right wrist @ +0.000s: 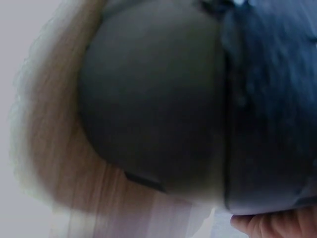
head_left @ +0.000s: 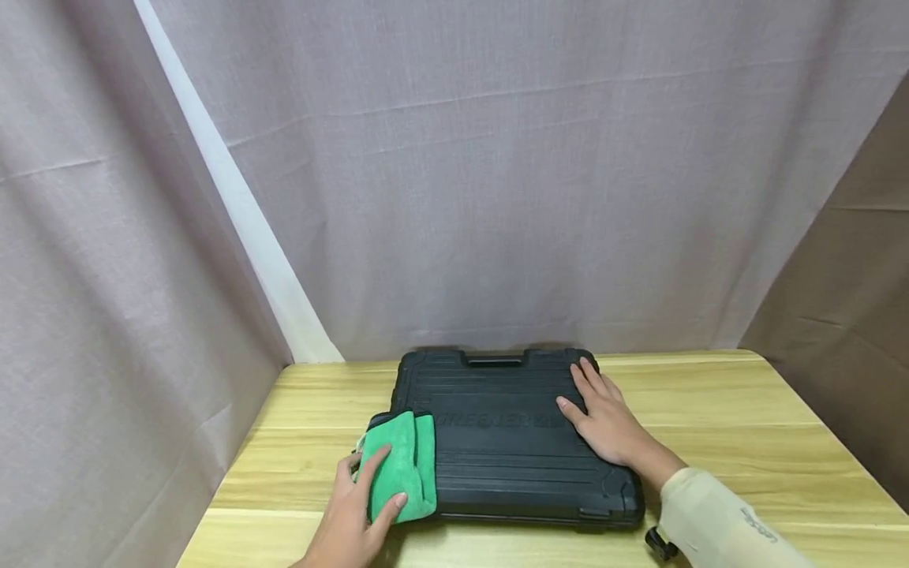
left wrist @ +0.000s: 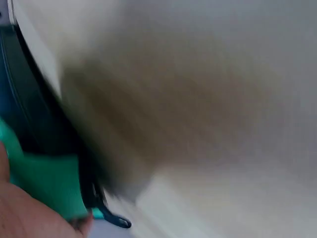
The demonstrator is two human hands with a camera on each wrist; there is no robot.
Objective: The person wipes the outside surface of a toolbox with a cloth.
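Item, nearest: the left hand (head_left: 355,517) is reaching in from the bottom edge, its thumb and fingers curling over a folded green microfibre cloth (head_left: 401,465) and holding it against the near-left corner of the case; its wrist is running out of frame. Item: the right hand (head_left: 604,418), wearing a pale cream sleeve (head_left: 717,525), is lying flat with fingers straight and slightly spread, pressing on the right part of the lid and gripping nothing. Item: a black ribbed rectangular plastic tool case (head_left: 507,438) is lying closed, flat on a light wooden table (head_left: 746,442), its recessed handle facing away toward the backdrop; raised lettering across the lid is proving too faint to read. Item, farthest: grey cloth curtains (head_left: 497,173) are hanging behind. Both wrist views are coming through badly blurred: the left is showing only green cloth (left wrist: 47,186) and a dark edge, the right a dark rounded mass, not identifiable.
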